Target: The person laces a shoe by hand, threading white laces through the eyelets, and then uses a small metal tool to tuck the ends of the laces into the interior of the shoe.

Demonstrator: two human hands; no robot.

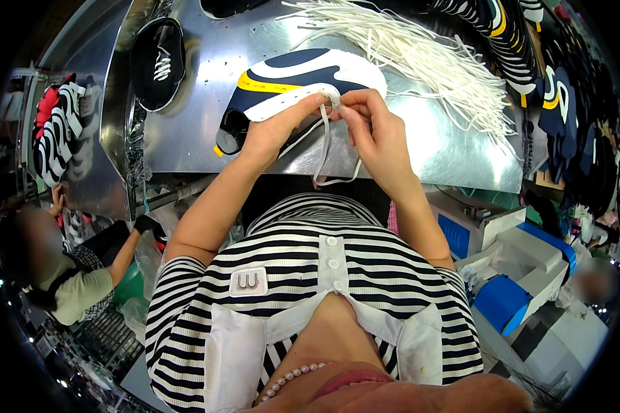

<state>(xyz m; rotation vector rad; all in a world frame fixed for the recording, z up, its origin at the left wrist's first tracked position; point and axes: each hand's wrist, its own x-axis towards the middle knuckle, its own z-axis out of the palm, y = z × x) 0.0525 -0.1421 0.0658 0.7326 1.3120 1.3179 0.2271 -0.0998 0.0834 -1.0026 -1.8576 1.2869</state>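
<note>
A shoe upper [293,72] in navy and white, with a yellow stripe, lies on the metal table in front of me. My left hand [277,132] is closed on its white eyelet edge, thumb and finger pinched near the front end of the eyelet row. Close beside it, my right hand [377,131] pinches a white shoelace [325,148] at that same spot. The lace hangs in a loop below my hands, over the table's near edge. My fingers hide the exact eyelet and the lace's tip.
A large bundle of white laces [427,65] spreads over the table's [455,155] far right. At left lies a black laced shoe upper [158,65]. Rows of uppers [58,131] stand farther left, near a co-worker [83,279]. A white-and-blue machine [517,265] stands at right.
</note>
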